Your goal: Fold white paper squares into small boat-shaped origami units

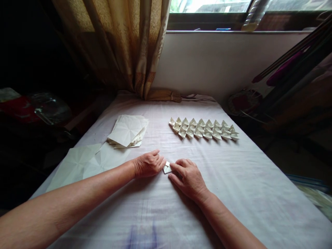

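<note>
Apparently for steadiness, the small folded paper [167, 168] lies flat on the cloth [233, 180] between both hands. The grip of the right hand [188, 177] pinches its right side; the left hand [149, 164] has curled fingers at the left edge, but whether they pinch, I cannot tell. Creased sheets [127, 129] are piled at left, folded pieces [203, 129] stand in rows at right, probably for keeping them apart.
</note>
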A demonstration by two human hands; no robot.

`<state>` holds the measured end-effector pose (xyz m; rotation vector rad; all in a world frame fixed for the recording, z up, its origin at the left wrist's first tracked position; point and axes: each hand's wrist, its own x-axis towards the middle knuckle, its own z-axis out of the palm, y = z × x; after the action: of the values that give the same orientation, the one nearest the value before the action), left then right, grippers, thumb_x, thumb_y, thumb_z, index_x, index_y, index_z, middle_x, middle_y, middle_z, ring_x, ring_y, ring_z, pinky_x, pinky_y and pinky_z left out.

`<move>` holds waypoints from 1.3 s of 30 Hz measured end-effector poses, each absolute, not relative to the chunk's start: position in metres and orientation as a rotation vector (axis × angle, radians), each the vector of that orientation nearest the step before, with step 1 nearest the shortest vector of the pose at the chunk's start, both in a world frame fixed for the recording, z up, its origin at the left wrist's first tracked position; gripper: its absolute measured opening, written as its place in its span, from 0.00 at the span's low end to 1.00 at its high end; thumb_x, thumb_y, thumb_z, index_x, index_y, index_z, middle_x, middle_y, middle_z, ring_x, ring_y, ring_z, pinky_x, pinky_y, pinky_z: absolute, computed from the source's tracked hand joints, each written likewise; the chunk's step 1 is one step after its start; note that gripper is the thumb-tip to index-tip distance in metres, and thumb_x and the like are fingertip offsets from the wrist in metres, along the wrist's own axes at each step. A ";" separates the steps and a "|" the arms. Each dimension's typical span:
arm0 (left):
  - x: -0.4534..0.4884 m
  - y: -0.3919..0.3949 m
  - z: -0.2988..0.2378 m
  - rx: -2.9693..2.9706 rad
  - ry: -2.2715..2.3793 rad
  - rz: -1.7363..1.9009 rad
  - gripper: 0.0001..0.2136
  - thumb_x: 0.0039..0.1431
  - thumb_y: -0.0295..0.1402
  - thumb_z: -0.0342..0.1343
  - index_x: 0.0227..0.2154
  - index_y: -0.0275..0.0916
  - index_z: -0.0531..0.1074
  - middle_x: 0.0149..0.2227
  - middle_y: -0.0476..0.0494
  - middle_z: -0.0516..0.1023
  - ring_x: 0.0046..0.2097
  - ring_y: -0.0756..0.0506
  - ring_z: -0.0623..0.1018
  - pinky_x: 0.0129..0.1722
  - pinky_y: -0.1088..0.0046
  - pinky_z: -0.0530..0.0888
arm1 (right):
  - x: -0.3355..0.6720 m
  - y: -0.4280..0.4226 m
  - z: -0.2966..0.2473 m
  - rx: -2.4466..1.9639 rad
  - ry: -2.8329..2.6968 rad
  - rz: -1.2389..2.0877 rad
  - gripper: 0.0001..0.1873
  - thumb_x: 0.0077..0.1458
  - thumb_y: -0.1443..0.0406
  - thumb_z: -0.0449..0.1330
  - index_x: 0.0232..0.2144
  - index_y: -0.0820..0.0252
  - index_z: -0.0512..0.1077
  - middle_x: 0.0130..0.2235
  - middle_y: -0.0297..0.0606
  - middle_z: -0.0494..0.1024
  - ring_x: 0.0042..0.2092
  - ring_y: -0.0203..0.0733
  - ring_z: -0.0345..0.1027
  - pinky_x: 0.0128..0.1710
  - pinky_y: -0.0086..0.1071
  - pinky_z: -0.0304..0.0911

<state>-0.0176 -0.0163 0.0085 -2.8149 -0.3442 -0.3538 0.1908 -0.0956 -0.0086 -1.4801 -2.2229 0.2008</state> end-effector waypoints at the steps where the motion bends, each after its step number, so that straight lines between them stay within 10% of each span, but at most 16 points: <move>1: -0.018 -0.017 0.009 -2.815 -0.351 -0.350 0.12 0.66 0.23 0.43 0.34 0.37 0.70 0.28 0.45 0.75 0.28 0.48 0.73 0.46 0.67 0.72 | 0.191 -0.094 -0.008 -1.486 -2.244 0.185 0.14 0.52 0.62 0.66 0.43 0.53 0.76 0.39 0.39 0.76 0.41 0.45 0.67 0.42 0.36 0.59; 12: -0.016 -0.022 0.011 -2.901 -0.708 -0.453 0.11 0.65 0.27 0.47 0.29 0.38 0.71 0.27 0.46 0.76 0.31 0.47 0.75 0.45 0.67 0.70 | 0.191 -0.087 -0.023 -1.412 -2.218 -0.047 0.09 0.60 0.69 0.56 0.39 0.56 0.76 0.35 0.39 0.77 0.36 0.41 0.67 0.37 0.31 0.59; 29: -0.019 -0.050 0.002 -2.854 -2.547 -1.520 0.12 0.51 0.43 0.56 0.28 0.39 0.70 0.23 0.51 0.76 0.21 0.51 0.71 0.19 0.79 0.65 | 0.186 -0.067 -0.007 -1.449 -1.567 0.991 0.10 0.50 0.60 0.56 0.25 0.59 0.75 0.22 0.30 0.72 0.25 0.35 0.63 0.27 0.27 0.57; 39: -0.006 -0.027 -0.007 -2.464 -2.464 -1.770 0.12 0.55 0.44 0.53 0.30 0.41 0.65 0.28 0.47 0.80 0.23 0.50 0.76 0.22 0.76 0.70 | 0.173 -0.023 -0.009 -1.407 -1.231 0.992 0.12 0.45 0.57 0.62 0.22 0.61 0.75 0.21 0.34 0.76 0.23 0.35 0.65 0.25 0.28 0.61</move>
<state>-0.0063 -0.0272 -0.0073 -2.4637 -2.4638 -1.7704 0.1731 -0.0231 -0.0092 -1.4072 -1.2306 0.9921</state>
